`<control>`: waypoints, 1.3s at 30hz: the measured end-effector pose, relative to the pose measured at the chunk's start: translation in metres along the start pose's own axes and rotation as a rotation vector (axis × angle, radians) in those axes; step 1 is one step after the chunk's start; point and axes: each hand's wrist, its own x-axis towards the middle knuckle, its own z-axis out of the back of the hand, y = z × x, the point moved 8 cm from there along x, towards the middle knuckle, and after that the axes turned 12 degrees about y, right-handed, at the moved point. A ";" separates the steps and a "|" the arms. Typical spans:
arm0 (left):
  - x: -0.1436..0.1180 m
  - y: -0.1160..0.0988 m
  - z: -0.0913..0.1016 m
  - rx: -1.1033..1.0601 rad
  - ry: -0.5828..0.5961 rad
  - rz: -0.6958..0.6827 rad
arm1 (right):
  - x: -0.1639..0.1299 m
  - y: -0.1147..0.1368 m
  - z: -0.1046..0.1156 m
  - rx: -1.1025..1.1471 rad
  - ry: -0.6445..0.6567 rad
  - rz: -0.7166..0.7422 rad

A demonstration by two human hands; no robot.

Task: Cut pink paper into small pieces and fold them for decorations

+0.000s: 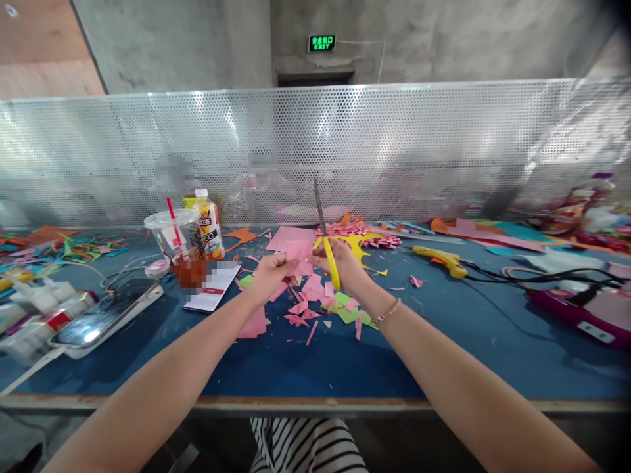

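While the left hand point(270, 270) pinches pink paper point(299, 255), right hand point(340, 263) — touching it — grips scissors point(326, 236).

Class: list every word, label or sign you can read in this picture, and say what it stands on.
"EXIT": green sign on the far wall; the characters above it are too small to read.
Juice bottle label: partial letters, unreadable.
White card: print too small, partly blurred.

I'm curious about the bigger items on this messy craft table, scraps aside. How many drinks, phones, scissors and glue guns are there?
Drinks: 2, a plastic cup and a juice bottle
Phones: 1, a phone
Scissors: 1, the yellow scissors in the right hand
Glue guns: 1, a yellow glue gun
Total: 5
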 end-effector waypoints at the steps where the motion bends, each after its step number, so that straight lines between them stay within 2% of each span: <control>1: 0.000 -0.001 0.000 0.002 -0.006 0.001 | 0.000 -0.002 -0.001 0.001 0.013 -0.015; 5: 0.000 0.001 -0.001 -0.023 0.005 0.035 | 0.001 -0.007 0.003 -0.009 0.003 -0.025; 8: 0.000 0.000 0.002 -0.045 -0.039 0.021 | 0.005 -0.008 0.008 -0.059 0.009 -0.010; 11: 0.001 -0.002 0.008 -0.002 -0.095 -0.018 | 0.010 -0.011 0.007 -0.065 0.072 0.004; 15: 0.003 0.001 0.008 0.080 -0.065 -0.020 | 0.012 -0.016 0.002 -0.011 0.141 0.006; 19: 0.003 0.002 0.008 0.067 -0.071 -0.010 | 0.012 -0.018 0.010 -0.013 0.049 0.009; 22: 0.002 0.000 0.014 0.031 -0.129 -0.006 | 0.011 -0.022 0.017 -0.044 -0.023 -0.018; 25: 0.001 0.001 0.018 0.016 -0.172 0.010 | 0.010 -0.026 0.016 -0.008 -0.012 -0.047; 27: 0.002 -0.001 0.018 0.088 -0.166 -0.001 | 0.009 -0.027 0.017 0.004 -0.022 -0.053; 30: 0.002 -0.002 0.014 0.249 -0.135 -0.018 | 0.009 -0.022 0.016 -0.051 -0.012 -0.019; 35: 0.004 -0.003 0.002 0.408 -0.031 -0.058 | 0.007 -0.009 0.000 -0.180 0.138 0.051; 37: 0.003 -0.005 0.003 0.399 -0.046 -0.059 | 0.005 -0.004 -0.002 -0.228 0.131 0.057; 39: 0.002 -0.006 0.011 0.337 -0.113 -0.057 | 0.004 -0.004 0.002 -0.325 0.078 0.013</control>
